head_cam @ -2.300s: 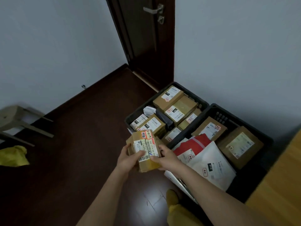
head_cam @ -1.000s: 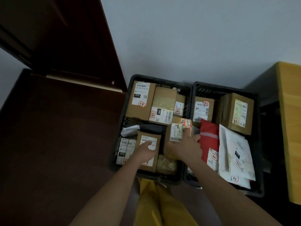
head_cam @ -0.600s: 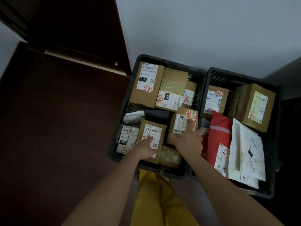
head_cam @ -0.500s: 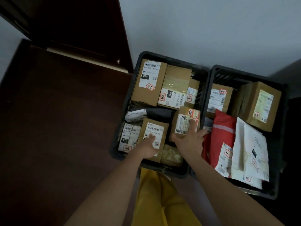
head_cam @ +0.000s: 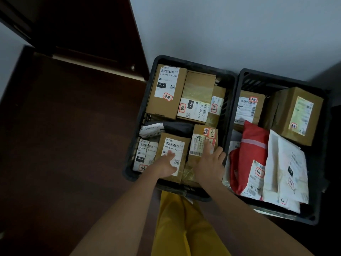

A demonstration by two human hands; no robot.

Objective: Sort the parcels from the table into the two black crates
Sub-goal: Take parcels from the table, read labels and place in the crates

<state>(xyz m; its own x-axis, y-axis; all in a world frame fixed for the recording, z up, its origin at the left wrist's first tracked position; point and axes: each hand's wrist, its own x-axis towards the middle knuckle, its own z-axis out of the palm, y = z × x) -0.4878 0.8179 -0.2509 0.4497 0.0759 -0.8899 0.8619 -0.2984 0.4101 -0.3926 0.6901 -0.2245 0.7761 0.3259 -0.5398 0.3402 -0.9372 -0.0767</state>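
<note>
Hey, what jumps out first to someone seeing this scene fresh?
Two black plastic crates sit side by side against the pale wall: the left crate packed with brown cardboard boxes, the right crate holding a bright red soft mailer. Both bare hands, left and right, rest flat on boxes in the left crate.

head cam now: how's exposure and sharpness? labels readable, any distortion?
Head view: dim overall, floor and door nearly black; the wall is the brightest area, no glare. Focus is decent at the left crate: "010" on the large box label reads clearly. The right crate's white mailer print is too small to read. Wide-angle bending shows along the crate rims.
</note>
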